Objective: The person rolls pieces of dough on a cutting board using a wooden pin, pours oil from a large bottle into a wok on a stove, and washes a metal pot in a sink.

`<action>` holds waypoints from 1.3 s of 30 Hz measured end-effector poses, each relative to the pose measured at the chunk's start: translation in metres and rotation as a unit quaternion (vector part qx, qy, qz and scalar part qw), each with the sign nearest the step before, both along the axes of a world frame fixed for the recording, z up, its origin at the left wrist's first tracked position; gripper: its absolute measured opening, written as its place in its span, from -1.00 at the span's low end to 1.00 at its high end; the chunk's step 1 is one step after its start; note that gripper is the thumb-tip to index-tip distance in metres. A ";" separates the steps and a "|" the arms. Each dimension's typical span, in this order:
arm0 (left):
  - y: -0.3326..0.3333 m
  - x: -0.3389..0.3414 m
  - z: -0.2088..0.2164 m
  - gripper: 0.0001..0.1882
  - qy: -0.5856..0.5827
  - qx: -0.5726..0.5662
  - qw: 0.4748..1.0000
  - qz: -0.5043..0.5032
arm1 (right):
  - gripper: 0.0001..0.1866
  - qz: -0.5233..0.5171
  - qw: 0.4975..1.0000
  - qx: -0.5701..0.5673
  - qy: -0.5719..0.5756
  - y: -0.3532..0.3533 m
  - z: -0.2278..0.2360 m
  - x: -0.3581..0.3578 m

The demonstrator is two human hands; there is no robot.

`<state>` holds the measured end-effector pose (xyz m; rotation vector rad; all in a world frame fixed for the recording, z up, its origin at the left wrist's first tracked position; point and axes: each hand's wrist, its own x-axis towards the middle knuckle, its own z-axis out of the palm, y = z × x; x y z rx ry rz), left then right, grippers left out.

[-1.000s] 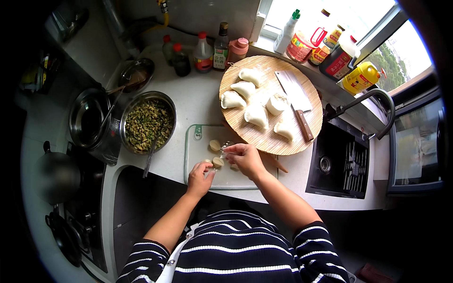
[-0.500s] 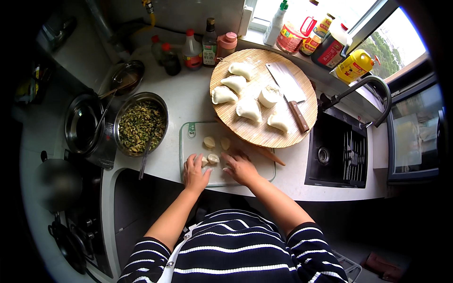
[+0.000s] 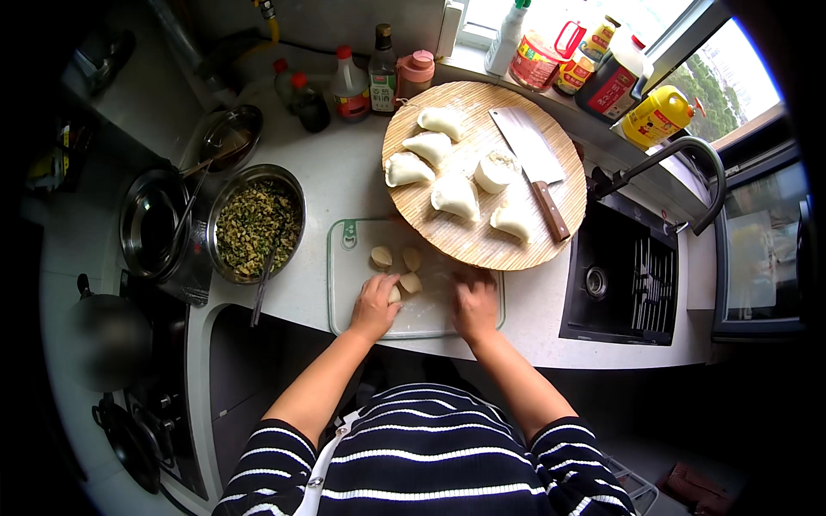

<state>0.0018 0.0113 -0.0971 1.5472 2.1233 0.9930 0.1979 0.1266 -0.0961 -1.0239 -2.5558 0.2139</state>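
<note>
On the white green-edged cutting board (image 3: 443, 325), my left hand (image 3: 372, 310) curls its fingers and thumb about a small dough piece (image 3: 394, 295). Another dough piece (image 3: 410, 283) lies just right of it. Two more, a left dough piece (image 3: 381, 256) and a right dough piece (image 3: 412, 258), sit farther up the board. My right hand (image 3: 474, 305) is over the board's right side by the tray's near rim; its fingers are smeared by motion. A round bamboo tray (image 3: 538, 249) overlaps the board's far edge, bearing several large dumplings (image 3: 455, 197), a dough lump (image 3: 496, 172) and a cleaver (image 3: 527, 146).
A steel bowl of chopped green filling (image 3: 258, 225) with a spoon (image 3: 261, 291) stands left of the board. Farther left are another metal bowl (image 3: 155, 222) and a pan (image 3: 125, 447). Bottles (image 3: 351, 86) line the back; a black sink (image 3: 615, 275) lies to the right.
My right hand has moved right, away from the dough pieces. My left hand has shifted right onto one piece. The wooden rod that stuck out below the tray no longer shows.
</note>
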 end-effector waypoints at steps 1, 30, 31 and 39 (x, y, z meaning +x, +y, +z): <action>-0.003 -0.002 0.002 -0.45 0.008 -0.004 1.000 -0.004 | -0.45 0.018 1.000 -0.014 0.005 -0.003 0.001 -0.005; 0.059 -0.047 0.002 -0.50 0.029 -0.148 0.986 0.067 | -0.38 -0.141 0.977 -0.132 -0.087 0.017 -0.017 -0.003; 0.062 -0.047 0.004 -0.51 0.019 -0.172 0.983 0.064 | -0.39 -0.138 0.976 -0.147 -0.079 0.018 -0.012 0.000; 0.060 0.025 0.046 -0.53 -0.014 -0.029 0.999 -0.038 | -0.45 -0.062 0.990 -0.121 -0.040 0.023 0.004 -0.001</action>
